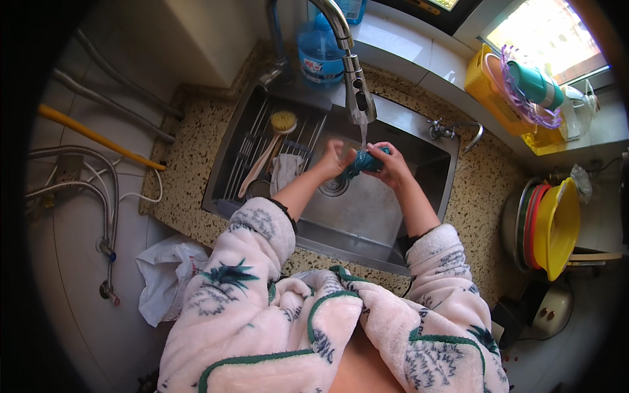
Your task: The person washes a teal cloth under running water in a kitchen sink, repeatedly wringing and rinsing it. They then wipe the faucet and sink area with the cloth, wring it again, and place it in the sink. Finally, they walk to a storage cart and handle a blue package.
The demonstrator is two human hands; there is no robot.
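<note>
A bunched teal cloth is in my right hand, gripped between thumb and fingers over the stainless steel sink. Water runs onto it from the pull-down spray head of the chrome faucet just above. My left hand is blurred at the cloth's left end, its thumb and fingers apart with nothing visible between them. Below the cloth shows the round sink drain, partly covered by it.
A drying rack spans the sink's left side, bearing a long-handled brush and a pale rag. A blue liquid bottle stands behind. To the right are a small tap and nested basins on the speckled counter.
</note>
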